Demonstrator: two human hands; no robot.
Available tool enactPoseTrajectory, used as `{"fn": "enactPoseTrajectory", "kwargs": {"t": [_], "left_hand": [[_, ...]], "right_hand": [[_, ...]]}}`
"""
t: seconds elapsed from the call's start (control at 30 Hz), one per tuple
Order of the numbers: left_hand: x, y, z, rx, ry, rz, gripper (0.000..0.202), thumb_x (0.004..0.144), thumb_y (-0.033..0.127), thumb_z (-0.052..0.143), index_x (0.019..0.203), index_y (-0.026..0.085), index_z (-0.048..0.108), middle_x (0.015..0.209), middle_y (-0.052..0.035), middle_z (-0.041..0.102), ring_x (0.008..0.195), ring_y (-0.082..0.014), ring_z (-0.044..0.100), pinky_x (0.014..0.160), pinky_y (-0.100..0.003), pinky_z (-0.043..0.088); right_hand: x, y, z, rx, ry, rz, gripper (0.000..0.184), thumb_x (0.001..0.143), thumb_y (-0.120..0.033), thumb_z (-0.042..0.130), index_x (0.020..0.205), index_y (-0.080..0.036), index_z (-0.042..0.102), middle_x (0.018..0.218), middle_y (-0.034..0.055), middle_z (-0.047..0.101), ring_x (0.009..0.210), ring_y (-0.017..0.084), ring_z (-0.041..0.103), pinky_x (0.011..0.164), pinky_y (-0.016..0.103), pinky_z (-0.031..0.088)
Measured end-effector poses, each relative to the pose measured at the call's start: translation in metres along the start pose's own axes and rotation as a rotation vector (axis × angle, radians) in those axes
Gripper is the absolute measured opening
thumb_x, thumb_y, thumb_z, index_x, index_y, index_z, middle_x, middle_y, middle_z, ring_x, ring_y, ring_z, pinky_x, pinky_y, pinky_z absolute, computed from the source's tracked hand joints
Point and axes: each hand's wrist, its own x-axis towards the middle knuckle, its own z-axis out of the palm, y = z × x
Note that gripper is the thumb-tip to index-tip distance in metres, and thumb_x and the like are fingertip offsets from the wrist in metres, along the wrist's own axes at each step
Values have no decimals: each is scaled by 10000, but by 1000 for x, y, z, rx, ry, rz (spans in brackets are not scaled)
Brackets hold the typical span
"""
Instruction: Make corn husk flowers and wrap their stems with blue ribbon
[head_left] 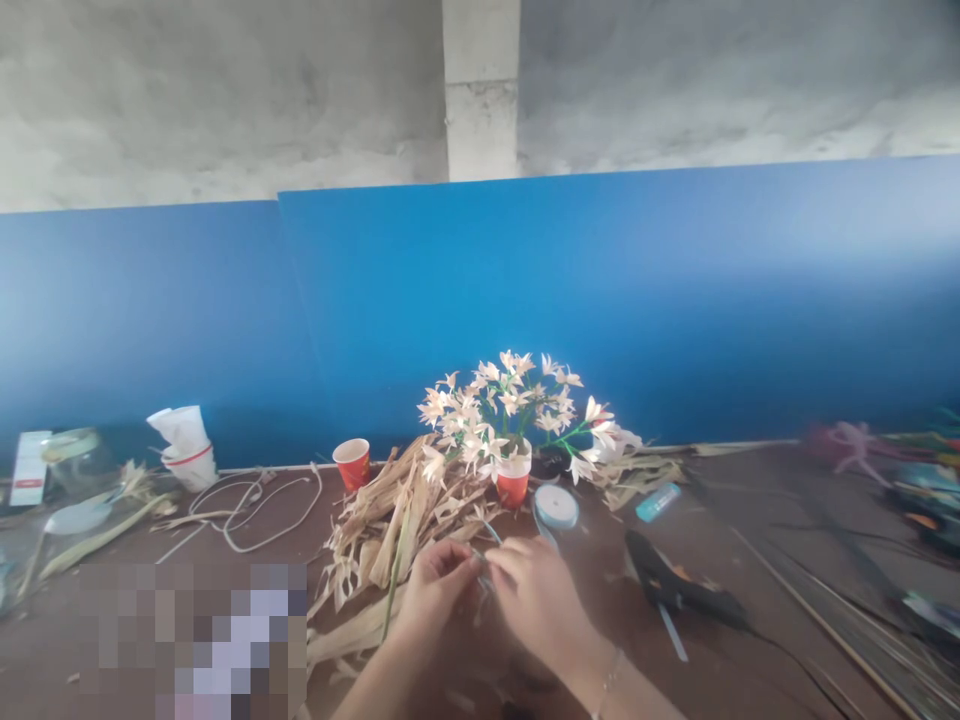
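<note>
1. Your left hand (pixel 441 578) and your right hand (pixel 531 585) meet over the middle of the table (pixel 720 515), well inside its far edge. Both are pinching, thumb against fingers, one small piece (pixel 480 565) — it is blurred and partly covered by your fingertips, so I cannot tell its exact form

2. What looks done: many white flowers (pixel 514 400) on green stems stand in a red and white cup (pixel 513 488), near the middle of the far edge. They spread to all sides, so I judge this bunch to be well advanced

3. What looks not done: the small piece is apart from the bunch, and I would call it unfinished. A thin pale strip (pixel 492 532) shows just beyond your fingertips; where it ends I cannot follow

4. Of the material, much seems left: a heap of dry husks (pixel 375 510) lies at the left of the cup, from the far edge towards you, with one green stem (pixel 394 565) near your left hand

5. The ribbon roll (pixel 556 507) lies just right of the cup. The black glue gun (pixel 679 585) lies farther towards the right edge, and neither of your hands touches it

6. A second red cup (pixel 352 463) stands by the far edge, left of the husks — no flower rises from it
</note>
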Motion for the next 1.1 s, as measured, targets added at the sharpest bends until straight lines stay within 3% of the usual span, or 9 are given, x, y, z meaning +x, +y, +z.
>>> {"fn": "enactPoseTrajectory", "kwargs": {"t": [0.23,0.4,0.47,0.57,0.67,0.73,0.83,0.97,1.1], "left_hand": [[0,2,-2,10,-74,-46,335,558,371,818,704,133,633,454,9,607,384,-88,479,429,-213,389],[-4,7,0,25,-119,-57,299,562,345,816,657,122,642,461,-9,619,392,-95,502,435,-219,404],[-6,9,2,41,-104,-54,297,557,348,815,618,128,625,450,-5,610,385,-92,494,423,-213,394],[-6,7,4,49,-56,-41,307,572,380,793,596,140,603,422,3,590,368,-91,471,402,-212,380],[-3,-1,5,20,1,-30,313,581,404,775,613,155,588,398,20,569,339,-88,439,372,-209,356],[-1,-5,5,0,30,-34,313,580,403,772,611,161,576,387,29,557,323,-82,423,356,-202,334],[1,-8,5,-25,63,-48,315,576,397,774,604,161,567,384,38,544,316,-74,417,354,-194,319],[2,-4,3,-23,63,-41,325,556,389,796,605,150,582,437,31,569,344,-74,443,381,-201,348],[3,0,-3,-2,9,-33,303,569,362,811,656,137,627,486,14,602,393,-78,479,418,-197,369]], "right_hand": [[9,1,-21,432,-248,152,256,774,-122,499,657,-196,714,650,-2,652,640,120,556,586,216,346],[16,3,-34,692,-522,447,208,742,-214,547,654,-131,717,483,-16,571,429,77,436,448,202,303],[16,4,-33,709,-558,519,197,730,-233,557,645,-124,698,464,-25,554,402,71,420,435,201,303],[13,2,-28,655,-462,463,132,710,-225,589,740,-143,688,594,-2,648,536,112,544,512,210,360],[6,-2,-17,363,-215,301,130,708,-196,614,833,-196,648,707,-3,690,673,156,595,608,245,366],[1,-3,-8,134,-54,156,85,712,-142,605,767,-204,620,690,-6,674,670,158,580,657,276,335],[-3,1,5,-38,95,-59,117,732,-108,595,652,-192,580,621,-12,629,624,140,541,681,296,285],[-4,6,12,-65,152,-147,184,761,-95,567,600,-185,566,574,-16,602,580,124,514,660,291,264],[-1,3,3,100,81,-34,192,781,-87,514,681,-193,640,637,-3,658,615,129,558,692,285,305]]}}
